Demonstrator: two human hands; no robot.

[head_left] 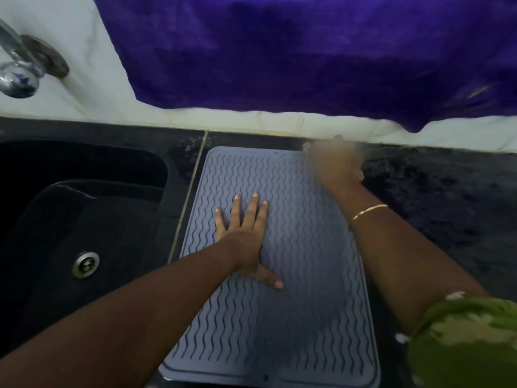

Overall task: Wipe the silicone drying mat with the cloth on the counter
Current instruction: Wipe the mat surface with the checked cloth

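Drying mat (305, 289) lengthwise toward wall (84, 102)

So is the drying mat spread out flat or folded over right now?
Spread flat: the silicone mat lies fully open on the counter, all visible edges down, left hand pressing it with straight fingers.

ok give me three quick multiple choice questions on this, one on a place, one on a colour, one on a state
1. The sink lies on which side of the mat? A left B right C in front
2. The cloth against the wall is A green B purple C white
3. The left hand is A a fist B flat on the mat, fingers spread C pinching the mat's edge
Answers: 1 A, the basin is beyond the mat's left edge. 2 B, deep purple fabric. 3 B, palm down, fingers straight.
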